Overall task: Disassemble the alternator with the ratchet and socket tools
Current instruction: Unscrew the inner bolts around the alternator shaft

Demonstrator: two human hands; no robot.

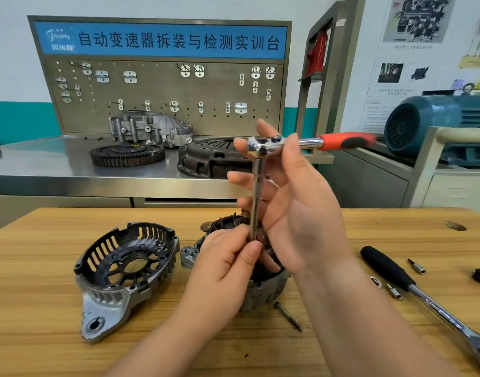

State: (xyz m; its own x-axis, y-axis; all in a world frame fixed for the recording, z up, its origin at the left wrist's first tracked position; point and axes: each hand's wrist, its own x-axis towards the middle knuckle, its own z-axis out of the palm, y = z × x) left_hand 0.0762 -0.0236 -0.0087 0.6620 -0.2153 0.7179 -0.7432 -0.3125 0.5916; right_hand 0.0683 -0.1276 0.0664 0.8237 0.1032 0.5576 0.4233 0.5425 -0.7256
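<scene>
Your right hand is raised in front of you, fingers loosely spread rather than clenched. Its thumb and forefinger hold the head of the ratchet between them, while the other fingers lie behind the bar. The ratchet's red handle points off to your right, roughly level. The bar hangs straight down from the head to the alternator.

Your left hand is curled low over the alternator, thumb and fingertips pinching the bar's bottom end. What the bar's tip sits on is hidden by your fingers.

The alternator stands on the wooden table, right in front of you and mostly covered by your hands. Its dark fan blades and grey shell show around them. The cover is already off. It lies open side up just to the left of the alternator, apart from it.

A dark bolt lies on the table close to the alternator's near side. Further right lie a second ratchet with a black handle and, beside it, a few small sockets.

Behind the table stands a steel bench carrying a flywheel and a clutch cover.
</scene>
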